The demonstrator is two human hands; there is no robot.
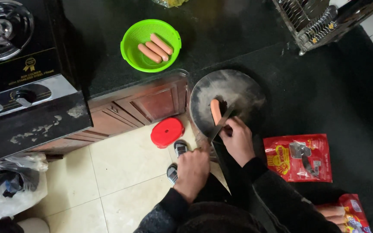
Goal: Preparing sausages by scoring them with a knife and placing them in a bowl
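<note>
A pink sausage (215,111) lies on a round dark cutting board (234,86) at the edge of the black counter. My right hand (238,140) rests on the board with its fingertips on the sausage's near end. My left hand (192,168) grips the handle of a knife (220,125), whose blade slants up to the sausage beside my right fingers. A green colander (131,51) with three whole sausages (155,47) sits further back on the counter.
A red sausage packet (314,166) lies right of the board, and a second opened one (354,215) is at the bottom right. A gas stove (18,64) stands left, a wire dish rack (316,19) top right. A red lid (167,131), my shoes (179,148) and plastic bags (14,181) are on the tiled floor.
</note>
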